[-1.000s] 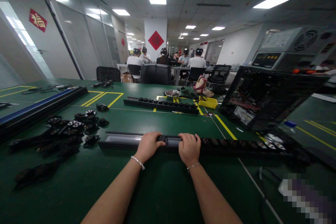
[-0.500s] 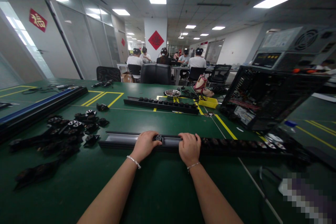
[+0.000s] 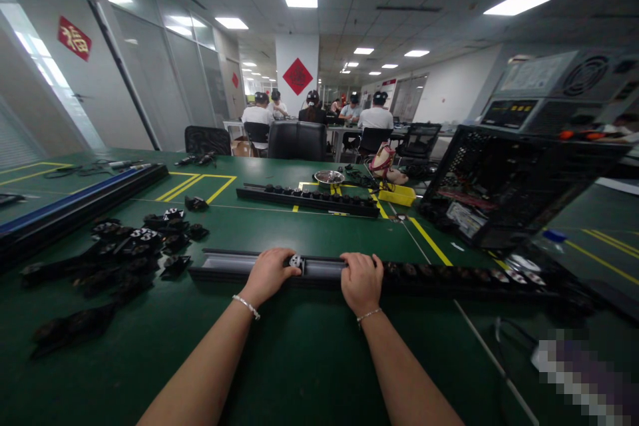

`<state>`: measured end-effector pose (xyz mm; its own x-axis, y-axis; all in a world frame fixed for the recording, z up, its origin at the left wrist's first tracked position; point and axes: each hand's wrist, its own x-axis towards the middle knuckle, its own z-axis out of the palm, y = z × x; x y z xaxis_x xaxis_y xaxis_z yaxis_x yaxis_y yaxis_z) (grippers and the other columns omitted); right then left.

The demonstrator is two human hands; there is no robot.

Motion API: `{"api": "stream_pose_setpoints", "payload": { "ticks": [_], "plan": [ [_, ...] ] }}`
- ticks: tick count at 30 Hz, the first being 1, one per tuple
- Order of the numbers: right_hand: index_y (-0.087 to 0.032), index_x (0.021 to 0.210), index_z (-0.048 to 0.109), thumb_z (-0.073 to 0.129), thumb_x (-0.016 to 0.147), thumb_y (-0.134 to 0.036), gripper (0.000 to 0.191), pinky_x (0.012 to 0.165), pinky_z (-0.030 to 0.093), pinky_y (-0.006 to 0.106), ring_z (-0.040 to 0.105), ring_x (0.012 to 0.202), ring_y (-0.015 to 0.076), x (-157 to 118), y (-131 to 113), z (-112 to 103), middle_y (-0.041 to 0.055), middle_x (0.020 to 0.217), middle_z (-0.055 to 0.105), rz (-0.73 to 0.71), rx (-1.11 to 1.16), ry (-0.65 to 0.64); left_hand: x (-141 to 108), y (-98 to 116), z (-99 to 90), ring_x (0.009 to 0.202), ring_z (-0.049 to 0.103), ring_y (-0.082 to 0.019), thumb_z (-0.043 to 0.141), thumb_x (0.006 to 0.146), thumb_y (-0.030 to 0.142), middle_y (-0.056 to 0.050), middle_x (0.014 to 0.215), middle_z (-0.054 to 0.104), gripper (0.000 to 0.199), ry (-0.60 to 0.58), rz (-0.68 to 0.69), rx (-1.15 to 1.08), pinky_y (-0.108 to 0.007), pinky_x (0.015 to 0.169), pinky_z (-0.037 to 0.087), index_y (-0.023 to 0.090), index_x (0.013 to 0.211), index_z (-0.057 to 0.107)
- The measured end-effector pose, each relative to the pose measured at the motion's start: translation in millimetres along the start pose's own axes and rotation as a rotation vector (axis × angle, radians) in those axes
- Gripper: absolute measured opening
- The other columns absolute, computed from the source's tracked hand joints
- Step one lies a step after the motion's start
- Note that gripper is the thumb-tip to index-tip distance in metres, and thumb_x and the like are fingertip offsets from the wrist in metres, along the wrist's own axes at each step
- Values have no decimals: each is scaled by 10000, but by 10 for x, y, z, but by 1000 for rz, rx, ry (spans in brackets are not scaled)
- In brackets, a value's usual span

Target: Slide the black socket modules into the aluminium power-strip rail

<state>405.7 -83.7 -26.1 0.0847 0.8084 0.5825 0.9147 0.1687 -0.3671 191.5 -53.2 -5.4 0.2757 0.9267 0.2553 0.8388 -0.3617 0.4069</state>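
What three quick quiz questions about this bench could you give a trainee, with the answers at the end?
1. Multiple choice: what is the left hand holding?
A. A loose cable
B. A small black-and-white part at the long black rail
C. A computer case

2. True or false: the right hand is raised well away from the long black rail.

3. Fill in the blank: seen from this side of the bench, the round metal bowl sits to the ____ of the yellow tray.

Key: 1. B; 2. false, it is on the rail; 3. left.
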Motion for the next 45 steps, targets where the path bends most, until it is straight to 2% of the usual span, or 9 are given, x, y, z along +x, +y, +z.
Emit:
{"api": "stream_pose_setpoints", "payload": {
  "ticks": [20, 27, 36, 45],
  "plan": [
    [-234, 863, 620, 416, 735, -116, 269, 990, 156, 367, 517, 919, 170, 5, 3, 8, 4, 897, 649, 3, 6, 14, -70, -322, -166, 1019, 562, -214, 604, 707, 378, -51, 1079, 631, 365, -25, -48, -54, -317, 920, 396, 216, 1034, 610],
    [-237, 868, 617, 415, 732, -116, 272, 988, 159, 370, 518, 916, 168, 1, 13, 14, -2, 898, 650, 1, -2, 14, -100, -433, -247, 1044, 549, -227, 599, 700, 399, -63, 1115, 619, 400, -57, -114, -61, -331, 918, 402, 210, 1052, 604],
    [-227, 869, 621, 408, 737, -119, 272, 991, 152, 372, 516, 914, 172, 9, -2, 3, 10, 898, 650, 5, 4, 3, -113, -555, -293, 1038, 551, -224, 598, 692, 396, -66, 1112, 621, 412, -58, -104, -61, -328, 919, 405, 204, 1056, 609],
    [-227, 866, 617, 398, 742, -126, 271, 987, 156, 370, 515, 911, 175, 7, -8, -4, 16, 902, 651, 1, -7, 2, -159, -673, -415, 1055, 543, -235, 576, 692, 400, -77, 1127, 616, 419, -72, -127, -65, -351, 937, 396, 194, 1056, 604]
  ]
}}
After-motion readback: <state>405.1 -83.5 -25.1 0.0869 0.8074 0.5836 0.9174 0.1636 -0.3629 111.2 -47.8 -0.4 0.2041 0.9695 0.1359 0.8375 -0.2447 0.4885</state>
